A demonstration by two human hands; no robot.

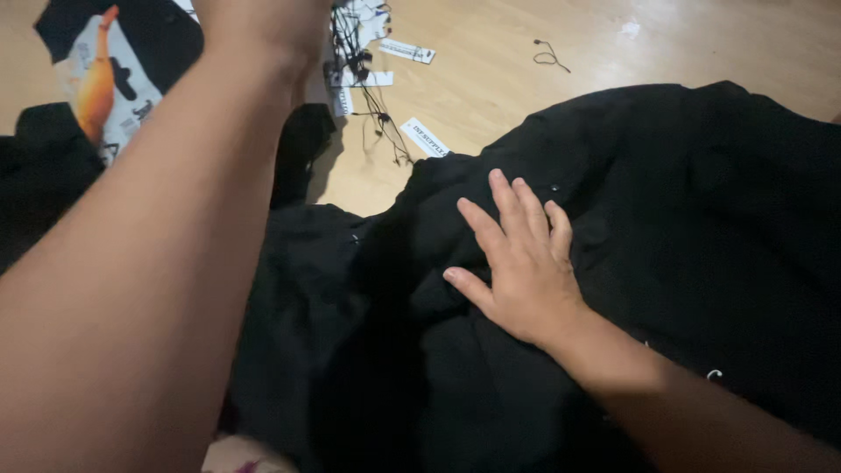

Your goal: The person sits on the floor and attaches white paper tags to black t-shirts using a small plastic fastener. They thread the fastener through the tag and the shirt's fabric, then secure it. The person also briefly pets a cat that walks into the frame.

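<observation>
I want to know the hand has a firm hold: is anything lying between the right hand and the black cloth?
Nothing visible does. The right hand lies flat, fingers spread, straight on the black cloth. The paper tags lie apart on the wooden floor.

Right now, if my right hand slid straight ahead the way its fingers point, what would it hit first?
Probably more of the black garment that the right hand lies flat on, then its upper edge and bare wooden floor; depth is unclear.

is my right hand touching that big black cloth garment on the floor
Touching. The head view shows the right hand lying flat, palm down, on the black cloth garment, no gap.
</observation>
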